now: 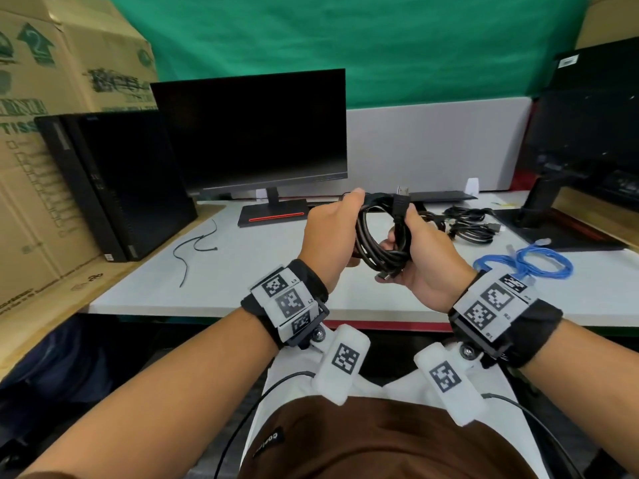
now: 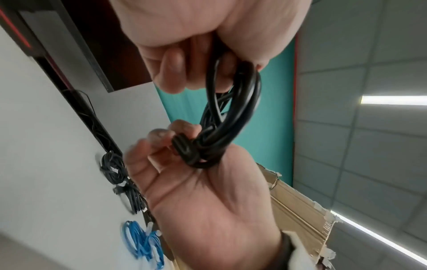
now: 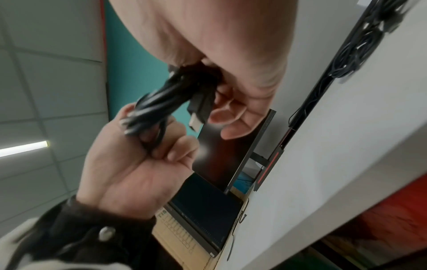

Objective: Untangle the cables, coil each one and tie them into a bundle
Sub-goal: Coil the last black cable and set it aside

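A black cable, wound into a coil (image 1: 377, 236), hangs in the air above the white table (image 1: 224, 285). My left hand (image 1: 333, 233) grips the coil's left side, fingers curled round the strands (image 2: 233, 102). My right hand (image 1: 422, 257) grips the right side, where the free end wraps across the loops. A USB plug (image 1: 403, 193) sticks up from the top of the coil; in the right wrist view this plug (image 3: 196, 118) lies by my right fingers (image 3: 233, 126). A second connector (image 2: 184, 151) sits in my right palm.
A loose pile of black cables (image 1: 470, 224) and a blue coiled cable (image 1: 525, 262) lie on the table to the right. Two black ties (image 1: 197, 243) lie at the left. A monitor (image 1: 256, 133), a PC tower (image 1: 114, 181) and cardboard boxes (image 1: 41, 98) stand behind.
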Tool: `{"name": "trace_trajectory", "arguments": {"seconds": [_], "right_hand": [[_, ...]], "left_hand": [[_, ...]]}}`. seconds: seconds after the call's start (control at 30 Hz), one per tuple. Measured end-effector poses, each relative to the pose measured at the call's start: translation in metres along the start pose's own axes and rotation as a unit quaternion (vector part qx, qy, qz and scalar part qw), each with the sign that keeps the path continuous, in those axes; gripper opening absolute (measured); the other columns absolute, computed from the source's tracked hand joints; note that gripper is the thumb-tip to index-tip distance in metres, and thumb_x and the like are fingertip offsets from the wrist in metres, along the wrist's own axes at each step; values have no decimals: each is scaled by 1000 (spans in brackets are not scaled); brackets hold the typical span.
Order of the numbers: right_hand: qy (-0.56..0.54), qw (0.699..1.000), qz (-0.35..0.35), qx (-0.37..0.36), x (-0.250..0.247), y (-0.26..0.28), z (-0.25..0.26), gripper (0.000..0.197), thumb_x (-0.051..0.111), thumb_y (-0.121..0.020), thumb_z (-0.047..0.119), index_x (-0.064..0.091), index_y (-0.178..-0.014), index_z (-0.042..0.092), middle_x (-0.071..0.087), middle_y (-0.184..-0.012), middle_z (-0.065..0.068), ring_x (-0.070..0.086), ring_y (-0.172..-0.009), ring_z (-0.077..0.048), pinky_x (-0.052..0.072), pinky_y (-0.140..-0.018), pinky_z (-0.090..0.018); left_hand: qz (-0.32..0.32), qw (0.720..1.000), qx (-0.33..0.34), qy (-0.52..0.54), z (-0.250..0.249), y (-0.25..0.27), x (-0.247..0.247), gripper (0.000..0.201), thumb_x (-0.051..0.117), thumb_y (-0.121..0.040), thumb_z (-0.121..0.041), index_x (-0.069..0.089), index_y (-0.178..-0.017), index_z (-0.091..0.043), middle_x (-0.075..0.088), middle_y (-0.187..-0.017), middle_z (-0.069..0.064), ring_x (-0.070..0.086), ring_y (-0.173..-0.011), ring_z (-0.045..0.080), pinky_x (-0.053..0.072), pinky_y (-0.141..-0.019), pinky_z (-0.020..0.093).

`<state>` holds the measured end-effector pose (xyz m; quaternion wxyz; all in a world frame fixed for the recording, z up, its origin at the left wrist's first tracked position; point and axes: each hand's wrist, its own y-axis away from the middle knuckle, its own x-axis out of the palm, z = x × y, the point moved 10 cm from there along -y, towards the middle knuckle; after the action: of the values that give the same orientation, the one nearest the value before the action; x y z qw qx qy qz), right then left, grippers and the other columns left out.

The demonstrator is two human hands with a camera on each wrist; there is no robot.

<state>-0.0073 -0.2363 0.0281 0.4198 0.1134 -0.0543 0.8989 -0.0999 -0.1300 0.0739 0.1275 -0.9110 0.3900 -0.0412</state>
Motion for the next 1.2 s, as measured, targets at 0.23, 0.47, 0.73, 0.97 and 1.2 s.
{"name": "trace_trajectory", "arguments": {"seconds": [0.23,0.47,0.73,0.97,1.2], "right_hand": [[119,985,-61,-109,1,4,16,52,30,-103,53,54,-83,12,56,-72,-4,56,-51,-14,54,-51,-35],[94,994,28,-40,18,9,2,61,31,-102,57,55,-96,1,50,-81,-12,51,-62,-22,48,-53,-36],[219,971,-2,-96,3,-2,15,42,30,-104,50,55,-97,17,59,-89,-5,54,-72,-16,45,-62,-31],[248,966,-39,-64,-29,-16,6,40,30,-105,47,53,-96,16,60,-83,-3,47,-55,-13,39,-41,-22],[321,942,-7,-94,-37,-38,12,20,60,-96,38,54,-104,19,65,-87,-9,58,-52,-18,47,-42,-30]], "left_hand": [[49,973,-123,191,22,1,10,50,47,-95,-64,61,-94,-16,51,-68,-2,45,-56,12,40,-55,25],[134,936,-143,293,10,16,31,56,50,-99,-41,30,-52,-17,26,-39,-2,24,-43,14,30,-48,23],[113,972,-95,184,14,3,23,64,41,-101,-53,32,-49,-17,33,-41,1,30,-44,16,30,-49,27],[137,954,18,-267,27,-11,16,45,48,-97,-55,47,-73,-18,45,-55,-3,36,-43,12,30,-42,22],[127,968,-48,-209,55,-38,15,36,45,-103,-39,55,-85,-10,46,-58,3,39,-46,14,30,-43,22]]}}
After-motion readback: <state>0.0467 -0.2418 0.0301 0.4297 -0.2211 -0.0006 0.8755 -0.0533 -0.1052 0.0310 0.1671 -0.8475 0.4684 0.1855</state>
